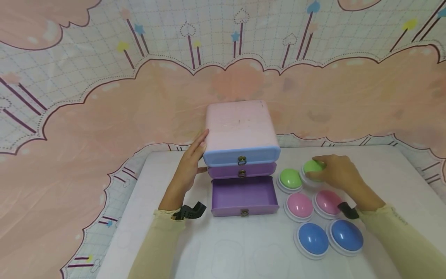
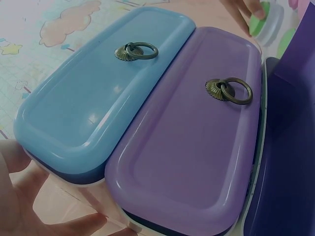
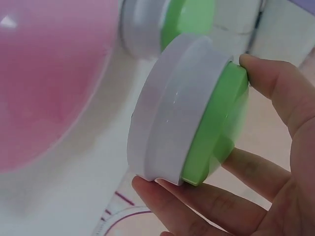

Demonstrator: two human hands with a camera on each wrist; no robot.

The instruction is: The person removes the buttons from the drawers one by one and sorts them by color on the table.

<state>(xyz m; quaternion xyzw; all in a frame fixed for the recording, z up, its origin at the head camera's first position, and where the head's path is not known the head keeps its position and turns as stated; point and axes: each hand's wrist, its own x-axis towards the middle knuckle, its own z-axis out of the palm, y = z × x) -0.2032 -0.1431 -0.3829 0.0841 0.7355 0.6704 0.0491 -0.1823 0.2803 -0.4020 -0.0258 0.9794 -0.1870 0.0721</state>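
A small drawer cabinet [image 1: 240,126] with a pink top stands at the table's back. Its blue drawer [image 2: 103,93] and middle purple drawer [image 2: 187,132] have brass ring pulls and sit in place, while the bottom purple drawer [image 1: 224,212] is pulled out. My left hand [image 1: 188,166] rests along the cabinet's left side, fingers extended. At the right, my right hand [image 1: 339,172] grips a green push button [image 3: 219,125] on a white round base, thumb at one edge of the dome and fingers at the other. Another green button [image 1: 290,178] sits just left of it.
Nearer on the white table [image 1: 244,248] are two pink buttons, one left [image 1: 299,205] and one right [image 1: 327,202] by the right wrist. Two blue buttons [image 1: 313,238] lie closest to the front. A patterned cloth [image 1: 156,93] hangs behind.
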